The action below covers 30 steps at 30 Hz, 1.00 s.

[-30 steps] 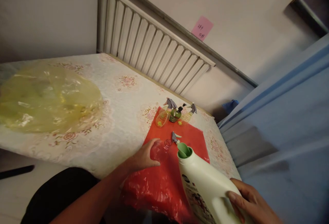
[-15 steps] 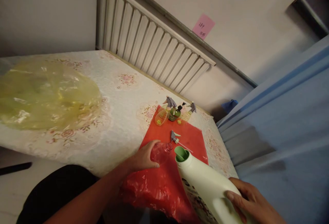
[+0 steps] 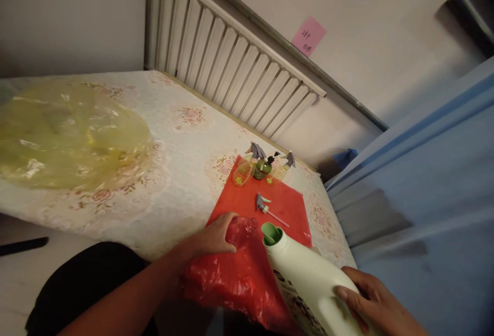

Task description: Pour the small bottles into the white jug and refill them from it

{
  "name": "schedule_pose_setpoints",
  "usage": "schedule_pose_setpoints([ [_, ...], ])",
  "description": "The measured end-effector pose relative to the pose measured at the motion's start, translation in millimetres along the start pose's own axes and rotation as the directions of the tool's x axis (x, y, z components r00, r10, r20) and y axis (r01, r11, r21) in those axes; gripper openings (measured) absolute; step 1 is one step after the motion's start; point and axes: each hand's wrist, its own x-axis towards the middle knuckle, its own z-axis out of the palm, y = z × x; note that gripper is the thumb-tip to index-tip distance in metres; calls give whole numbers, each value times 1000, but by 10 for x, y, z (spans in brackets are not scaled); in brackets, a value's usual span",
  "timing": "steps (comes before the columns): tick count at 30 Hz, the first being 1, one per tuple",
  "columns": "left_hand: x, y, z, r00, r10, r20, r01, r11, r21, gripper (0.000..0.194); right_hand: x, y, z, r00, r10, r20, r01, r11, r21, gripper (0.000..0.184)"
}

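My left hand (image 3: 216,234) is wrapped round a clear, uncapped bottle (image 3: 241,230), its neck pointing to the right. In my right hand (image 3: 372,300) is the handle of a large pale green jug (image 3: 304,269) with a dark printed label. The jug is tilted towards the bottle, and its open green spout (image 3: 271,233) is a little apart from the bottle's mouth. Beyond them a grey and white spray trigger (image 3: 263,203) with a thin dip tube lies on a red plastic sheet (image 3: 283,199). Whether liquid is flowing cannot be seen.
At the sheet's far edge stand two clear spray bottles (image 3: 243,171) and a small green pump bottle (image 3: 262,169). A yellow plastic bag (image 3: 73,135) lies on the flowered tablecloth (image 3: 185,161) at left. A radiator (image 3: 231,58) runs behind; a blue curtain (image 3: 417,197) hangs at right.
Both hands keep their holds. The bottle and the jug's spout have shifted slightly, with a small gap between them still. The camera view has moved a little.
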Motion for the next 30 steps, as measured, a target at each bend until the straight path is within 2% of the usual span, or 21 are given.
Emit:
schedule_pose_setpoints([
  [5,-20,63,-27,999,-34,36,31,996,86,83,36,-15,-41,994,37,104,-31,997,-66,51],
  [17,-20,92,-33,998,-33,47,28,993,115,82,91,-45,-35,990,39,136,-22,992,-125,51],
  [25,-16,30,-17,998,-42,46,36,990,133,86,138,-58,-51,988,30,149,-8,989,-145,50],
  [30,-21,78,-34,998,-45,47,38,990,136,83,151,-89,-59,988,33,150,-9,987,-161,49],
])
